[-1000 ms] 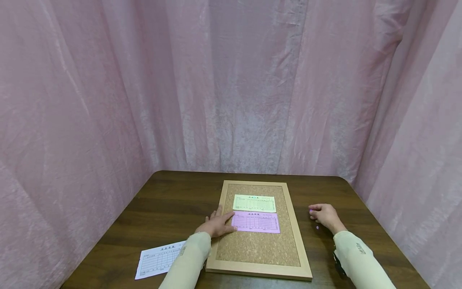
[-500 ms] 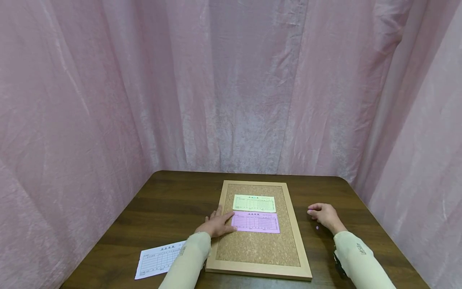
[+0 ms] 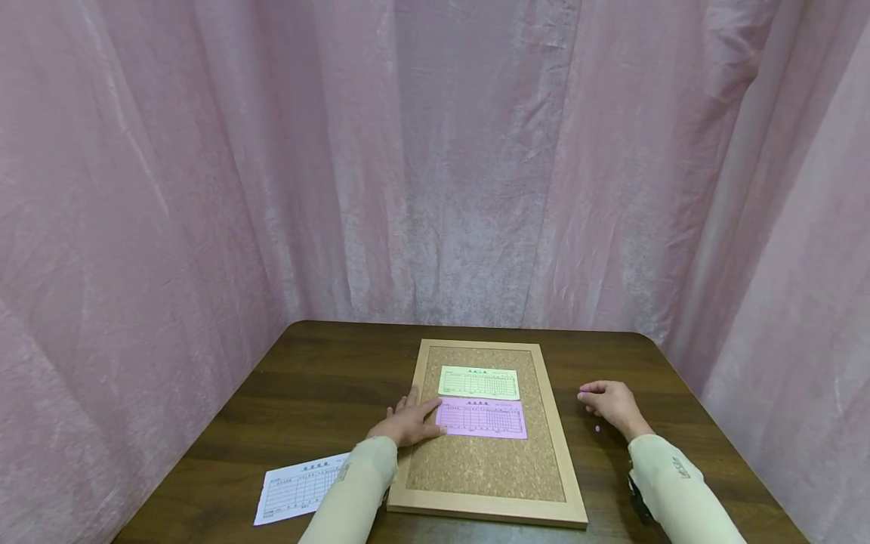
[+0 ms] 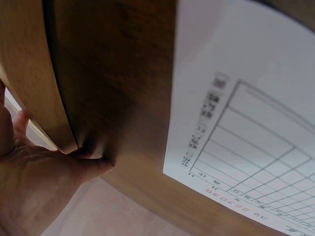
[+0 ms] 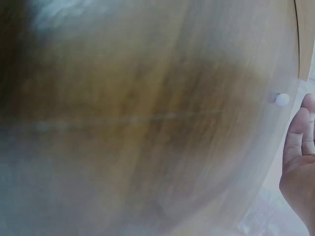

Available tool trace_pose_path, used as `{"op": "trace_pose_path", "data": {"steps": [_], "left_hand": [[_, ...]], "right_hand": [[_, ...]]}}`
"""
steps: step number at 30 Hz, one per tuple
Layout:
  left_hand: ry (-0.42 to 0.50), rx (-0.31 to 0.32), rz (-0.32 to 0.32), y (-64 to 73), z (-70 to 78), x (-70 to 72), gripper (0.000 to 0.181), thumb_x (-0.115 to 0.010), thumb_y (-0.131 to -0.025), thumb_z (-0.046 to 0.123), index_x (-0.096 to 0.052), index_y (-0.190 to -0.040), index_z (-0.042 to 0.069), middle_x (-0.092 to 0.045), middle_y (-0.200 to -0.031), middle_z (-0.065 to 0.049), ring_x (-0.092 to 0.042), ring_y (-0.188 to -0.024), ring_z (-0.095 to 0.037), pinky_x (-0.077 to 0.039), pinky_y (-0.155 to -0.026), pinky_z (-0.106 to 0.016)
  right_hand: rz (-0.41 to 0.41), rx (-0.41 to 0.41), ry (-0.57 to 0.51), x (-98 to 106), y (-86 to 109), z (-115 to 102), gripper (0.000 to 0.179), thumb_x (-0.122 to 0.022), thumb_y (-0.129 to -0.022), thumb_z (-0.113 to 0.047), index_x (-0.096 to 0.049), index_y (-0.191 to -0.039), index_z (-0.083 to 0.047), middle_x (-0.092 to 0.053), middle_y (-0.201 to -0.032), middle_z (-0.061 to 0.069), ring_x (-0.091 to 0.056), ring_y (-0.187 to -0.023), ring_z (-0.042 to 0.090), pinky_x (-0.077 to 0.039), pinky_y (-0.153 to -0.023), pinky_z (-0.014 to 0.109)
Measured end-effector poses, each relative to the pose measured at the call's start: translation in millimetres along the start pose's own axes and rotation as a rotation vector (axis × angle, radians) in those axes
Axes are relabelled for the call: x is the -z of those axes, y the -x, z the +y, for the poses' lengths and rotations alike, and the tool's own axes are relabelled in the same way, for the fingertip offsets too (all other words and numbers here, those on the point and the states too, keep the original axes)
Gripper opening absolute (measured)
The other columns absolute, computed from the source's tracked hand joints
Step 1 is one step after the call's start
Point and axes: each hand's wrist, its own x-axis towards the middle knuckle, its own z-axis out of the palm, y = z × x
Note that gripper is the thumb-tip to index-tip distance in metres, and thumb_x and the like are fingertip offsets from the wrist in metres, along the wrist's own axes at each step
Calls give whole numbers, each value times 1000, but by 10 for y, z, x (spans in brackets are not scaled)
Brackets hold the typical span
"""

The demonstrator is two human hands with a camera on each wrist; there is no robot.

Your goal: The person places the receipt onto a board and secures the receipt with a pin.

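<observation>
Purple rectangular paper slip lies on the wood-framed corkboard; your left hand spreads over the board's left side, holding nothing; right of the board, your right hand pinches a small purple pin.

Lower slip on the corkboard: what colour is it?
The lower slip is light purple, best seen in the head view.

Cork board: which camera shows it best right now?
The head view: it takes in nearly the whole cork board, with the left hand covering part of its left edge. The left wrist view shows just a stretch of wooden frame; the right wrist view, what looks like a frame strip at upper right.
</observation>
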Motion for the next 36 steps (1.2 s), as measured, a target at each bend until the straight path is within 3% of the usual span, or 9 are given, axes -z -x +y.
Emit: {"op": "trace_pose_path", "data": {"steps": [16,32,36], "left_hand": [[-2,-3,3,10,8,14,66,-66,-94,43,-44,-152,20,-7,-162,-26,-12,-145,-51,-12,-111,-69],[9,1,-2,17,9,10,67,-67,-94,43,-44,-151,19,-7,-162,-26,-12,-144,-52,-11,-111,-69],[13,3,1,17,6,9,67,-67,-94,43,-44,-152,20,-7,-162,-26,-12,-145,-52,-11,-111,-69]], "right_hand": [[-20,58,-74,-167,-37,-182,26,-71,-92,-13,-70,-109,7,-72,-90,9,-65,-76,18,-54,-66,30],[-29,89,-119,-364,-53,-374,21,-69,-92,-7,-69,-106,9,-68,-82,11,-61,-72,18,-53,-66,35],[-34,93,-126,-413,-65,-409,22,-69,-92,-6,-69,-107,10,-67,-81,6,-61,-72,19,-53,-64,33]]}}
